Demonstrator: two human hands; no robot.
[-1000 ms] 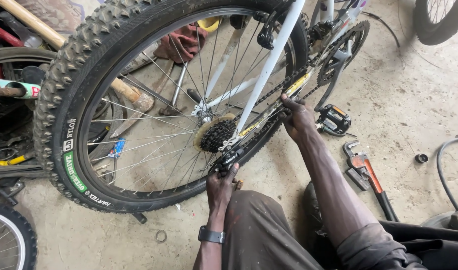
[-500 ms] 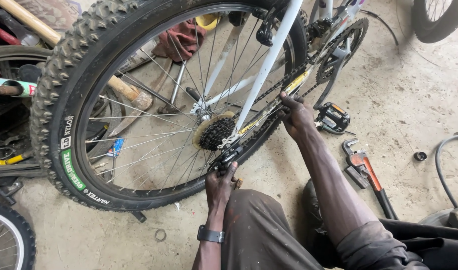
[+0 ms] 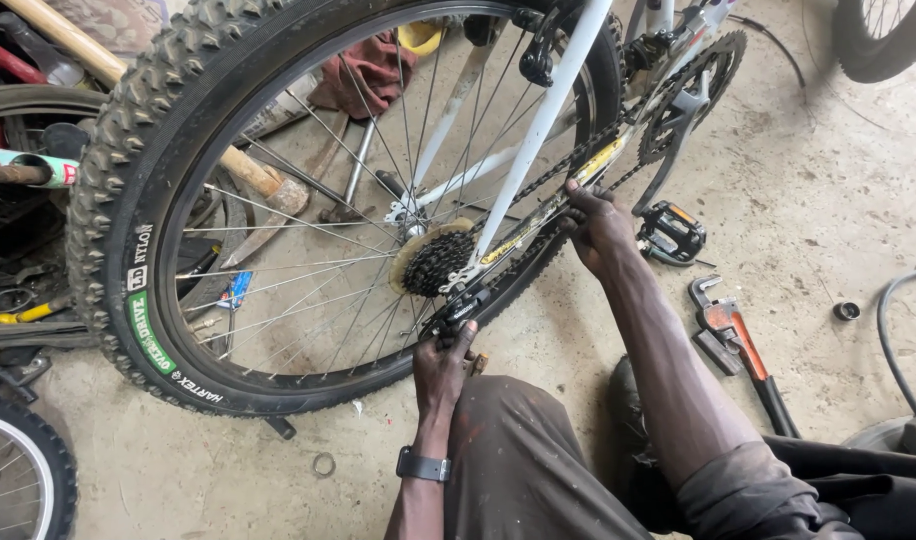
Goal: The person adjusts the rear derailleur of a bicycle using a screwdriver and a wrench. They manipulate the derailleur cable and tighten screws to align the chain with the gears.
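Observation:
A white-framed bicycle stands with its knobby rear wheel close in front of me. My left hand, a dark watch on its wrist, grips the black rear derailleur just below the sprocket cluster. My right hand pinches the chain against the chainstay, between the sprockets and the chainring. A black pedal hangs just right of that hand.
An orange-handled pipe wrench lies on the concrete floor at right, with a small round cap and a grey hose beyond it. Other wheels and a wooden handle crowd the left. A metal ring lies near my knee.
The view has shifted slightly. Both hands stay on the chain and derailleur with little visible movement.

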